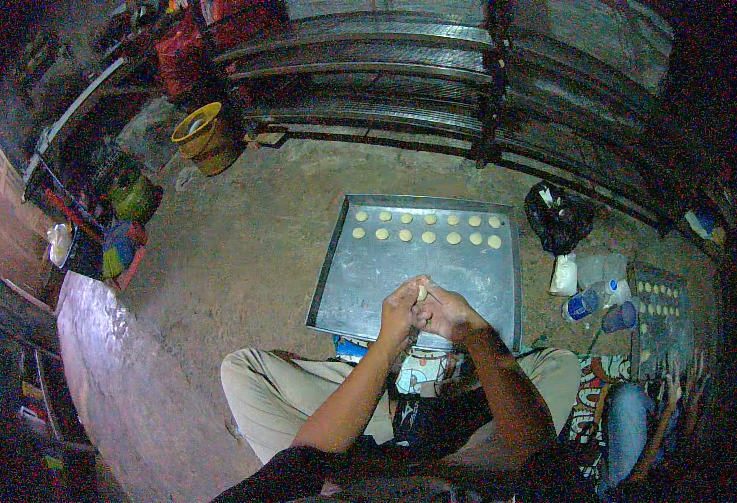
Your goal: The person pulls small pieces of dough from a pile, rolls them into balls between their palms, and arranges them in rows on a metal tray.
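Above the near half of a large metal baking tray (360, 285), my two hands meet with fingers closed together. Between the fingertips a small pale piece of dough (422, 293) shows; much of it is hidden. My left hand (401, 309) curls in from one side, and my right hand (451, 313) presses against it from the other. Across the tray's far part lie two rows of small flattened dough rounds (429, 237), spaced apart. Whitish smears mark the tray's surface around my hands.
Right of the tray are a black plastic bag (558, 220), a water bottle (582, 305) and a purple cup (618, 318). Beyond them, another person sits by a second dough tray (658, 329). Metal racks (368, 75) and a yellow bucket (198, 126) stand at the back.
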{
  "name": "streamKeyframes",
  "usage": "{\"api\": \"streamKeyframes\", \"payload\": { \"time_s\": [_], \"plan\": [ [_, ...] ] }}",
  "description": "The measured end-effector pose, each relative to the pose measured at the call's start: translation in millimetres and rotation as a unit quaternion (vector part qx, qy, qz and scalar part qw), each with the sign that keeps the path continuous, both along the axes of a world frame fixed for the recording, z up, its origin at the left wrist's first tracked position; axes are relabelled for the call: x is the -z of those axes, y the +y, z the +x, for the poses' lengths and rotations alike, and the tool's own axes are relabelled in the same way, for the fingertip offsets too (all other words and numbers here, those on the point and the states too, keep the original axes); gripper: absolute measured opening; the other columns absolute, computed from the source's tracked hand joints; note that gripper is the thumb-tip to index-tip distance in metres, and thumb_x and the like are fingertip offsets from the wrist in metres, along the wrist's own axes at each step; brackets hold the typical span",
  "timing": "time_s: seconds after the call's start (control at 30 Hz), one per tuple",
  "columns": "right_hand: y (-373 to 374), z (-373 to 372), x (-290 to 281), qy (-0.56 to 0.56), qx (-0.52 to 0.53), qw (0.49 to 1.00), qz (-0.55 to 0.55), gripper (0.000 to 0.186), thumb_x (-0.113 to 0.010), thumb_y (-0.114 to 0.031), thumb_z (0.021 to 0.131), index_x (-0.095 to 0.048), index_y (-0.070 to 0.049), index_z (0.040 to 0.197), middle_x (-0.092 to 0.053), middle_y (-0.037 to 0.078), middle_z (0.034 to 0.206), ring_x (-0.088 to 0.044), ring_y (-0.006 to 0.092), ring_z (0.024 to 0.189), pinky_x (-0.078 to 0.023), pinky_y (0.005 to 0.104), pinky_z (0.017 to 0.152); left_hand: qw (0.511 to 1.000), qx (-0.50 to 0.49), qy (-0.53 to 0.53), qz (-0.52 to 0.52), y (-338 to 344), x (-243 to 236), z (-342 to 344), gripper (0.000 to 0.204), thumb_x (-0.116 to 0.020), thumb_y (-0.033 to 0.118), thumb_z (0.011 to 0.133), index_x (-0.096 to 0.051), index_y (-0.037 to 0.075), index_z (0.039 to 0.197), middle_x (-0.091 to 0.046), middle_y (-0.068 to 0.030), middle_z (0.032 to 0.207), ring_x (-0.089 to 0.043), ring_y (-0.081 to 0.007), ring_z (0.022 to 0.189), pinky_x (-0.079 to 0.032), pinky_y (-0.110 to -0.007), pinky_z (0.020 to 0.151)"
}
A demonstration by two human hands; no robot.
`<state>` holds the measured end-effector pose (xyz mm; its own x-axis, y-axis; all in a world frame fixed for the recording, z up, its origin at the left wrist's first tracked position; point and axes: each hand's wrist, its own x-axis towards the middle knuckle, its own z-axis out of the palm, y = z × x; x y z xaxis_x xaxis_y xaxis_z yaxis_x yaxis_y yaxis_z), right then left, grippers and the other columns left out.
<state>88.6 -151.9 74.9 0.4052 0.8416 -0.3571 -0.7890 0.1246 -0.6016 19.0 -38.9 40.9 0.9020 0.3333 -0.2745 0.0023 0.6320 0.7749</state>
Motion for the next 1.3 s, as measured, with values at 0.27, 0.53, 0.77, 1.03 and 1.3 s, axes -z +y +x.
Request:
{"api": "streamKeyframes", "payload": {
  "time_s": [0.27,0.53,0.77,1.03,1.3],
  "plan": [
    [-3.2,21.6,54.2,-0.137,0.087,0.983,-0.084,0.022,-0.058,-0.024,0.099,-0.061,-0.002,0.1,-0.063,0.007,0.088,-0.059,0.0166,0.068,-0.05,0.0298,0.061,0.872,0.034,-0.084,0.481,1.4,15.1,5.5,0.041,-0.041,0.031,0.106,-0.058,0.004,0.131,-0.056,-0.0114,0.131,-0.055,-0.0175,0.112,-0.053,-0.03,0.082],
    [-3.5,13.6,46.0,-0.096,0.088,0.991,0.039,0.021,-0.055,-0.018,0.1,-0.06,0.0,0.109,-0.064,0.01,0.095,-0.06,0.0193,0.075,-0.051,0.0316,0.068,0.974,0.11,0.002,0.199,15.8,-19.0,0.2,0.031,-0.052,0.022,0.102,-0.064,0.002,0.122,-0.063,-0.0104,0.123,-0.061,-0.0193,0.102,-0.049,-0.033,0.09],
    [-8.7,13.7,22.9,-0.094,0.048,0.994,-0.003,0.028,-0.054,-0.019,0.1,-0.058,0.006,0.112,-0.064,0.011,0.095,-0.058,0.0183,0.076,-0.05,0.0306,0.071,0.976,0.014,0.026,0.217,15.0,-21.1,4.3,0.023,-0.057,0.016,0.098,-0.071,-0.002,0.102,-0.068,-0.0111,0.115,-0.062,-0.0201,0.097,-0.049,-0.035,0.089],
    [-9.5,14.9,25.3,-0.212,0.061,0.968,-0.117,0.024,-0.053,-0.021,0.101,-0.061,0.0,0.11,-0.062,0.002,0.09,-0.056,0.0107,0.068,-0.047,0.026,0.062,0.946,-0.031,-0.072,0.313,-15.6,-25.3,1.8,0.033,-0.045,0.021,0.101,-0.067,0.0,0.112,-0.055,-0.0098,0.139,-0.046,-0.0279,0.12,-0.034,-0.037,0.106],
    [-5.8,32.6,87.0,-0.338,0.091,0.935,-0.059,0.028,-0.051,-0.025,0.102,-0.061,-0.001,0.111,-0.063,0.003,0.091,-0.057,0.0099,0.076,-0.045,0.024,0.064,0.758,-0.089,-0.114,0.636,4.5,-0.9,8.2,0.014,-0.063,0.009,0.091,-0.067,0.005,0.103,-0.06,-0.0131,0.122,-0.057,-0.0301,0.111,-0.048,-0.042,0.092]
  ]
}}
